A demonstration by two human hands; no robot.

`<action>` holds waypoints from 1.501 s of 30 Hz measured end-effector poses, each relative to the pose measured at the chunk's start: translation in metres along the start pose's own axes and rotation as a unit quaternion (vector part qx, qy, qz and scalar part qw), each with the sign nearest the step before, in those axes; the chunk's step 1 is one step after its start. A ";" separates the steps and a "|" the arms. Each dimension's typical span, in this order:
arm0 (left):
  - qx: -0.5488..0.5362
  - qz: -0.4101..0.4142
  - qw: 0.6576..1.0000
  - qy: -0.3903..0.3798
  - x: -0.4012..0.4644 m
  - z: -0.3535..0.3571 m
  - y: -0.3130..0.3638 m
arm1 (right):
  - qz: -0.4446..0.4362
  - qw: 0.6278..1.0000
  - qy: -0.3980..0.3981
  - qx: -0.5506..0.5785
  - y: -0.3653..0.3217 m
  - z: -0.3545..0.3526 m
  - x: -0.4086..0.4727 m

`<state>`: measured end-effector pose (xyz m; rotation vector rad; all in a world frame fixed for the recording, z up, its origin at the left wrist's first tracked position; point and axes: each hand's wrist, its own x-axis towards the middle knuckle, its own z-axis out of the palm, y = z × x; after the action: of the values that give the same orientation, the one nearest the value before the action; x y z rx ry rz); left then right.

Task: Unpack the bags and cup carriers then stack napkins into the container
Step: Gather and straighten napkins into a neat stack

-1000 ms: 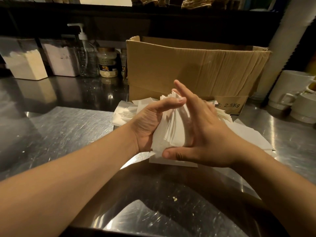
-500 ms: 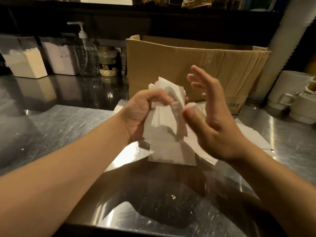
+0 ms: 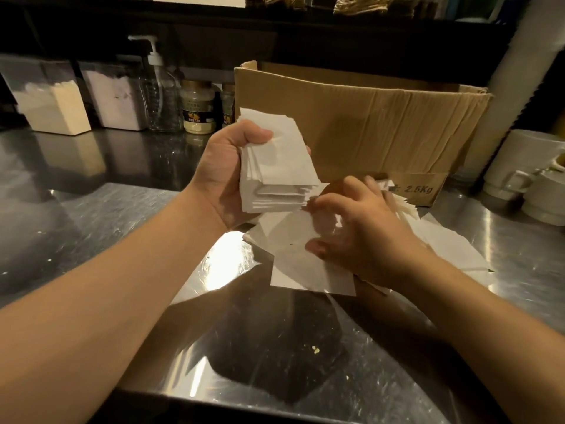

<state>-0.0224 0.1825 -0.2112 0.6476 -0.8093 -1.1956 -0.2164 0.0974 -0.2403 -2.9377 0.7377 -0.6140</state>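
The counter (image 3: 91,228) lies bare along its left side and near edge, so a hand could pass there. At the far edge stand two tubs (image 3: 52,108), a pump bottle (image 3: 159,96) and a jar (image 3: 197,108). A cardboard box (image 3: 382,130) blocks the far middle, loose napkins (image 3: 308,270) before it; mugs (image 3: 519,166) crowd the far right corner.

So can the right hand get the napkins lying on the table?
Probably yes. The right hand is already down on the loose napkins spread over the steel table, with nothing between them. The left hand grips its own napkin stack off to the side.
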 end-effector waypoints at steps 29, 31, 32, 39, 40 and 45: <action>0.027 -0.033 0.999 0.023 0.006 -0.011 -0.003 | -0.043 0.987 -0.151 -0.014 -0.001 -0.015 -0.006; 0.036 -0.031 0.998 0.028 0.007 -0.012 -0.004 | -0.029 0.981 -0.188 -0.028 -0.003 -0.018 -0.008; 0.040 -0.032 0.998 0.030 0.007 -0.013 -0.004 | -0.025 0.980 -0.195 -0.029 -0.005 -0.019 -0.008; 0.027 -0.034 0.999 0.013 0.011 -0.016 -0.005 | -0.013 0.976 -0.215 0.042 -0.009 -0.014 -0.007; 0.028 -0.033 0.999 0.015 0.011 -0.016 -0.005 | -0.014 0.975 -0.216 0.050 -0.009 -0.014 -0.007; 0.048 -0.031 0.998 0.037 0.008 -0.012 -0.006 | -0.042 0.969 -0.233 0.064 -0.008 -0.018 -0.008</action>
<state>-0.0143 0.1735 -0.2213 0.7966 -0.7927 -1.1875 -0.2265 0.1091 -0.2259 -2.8311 0.5004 0.0367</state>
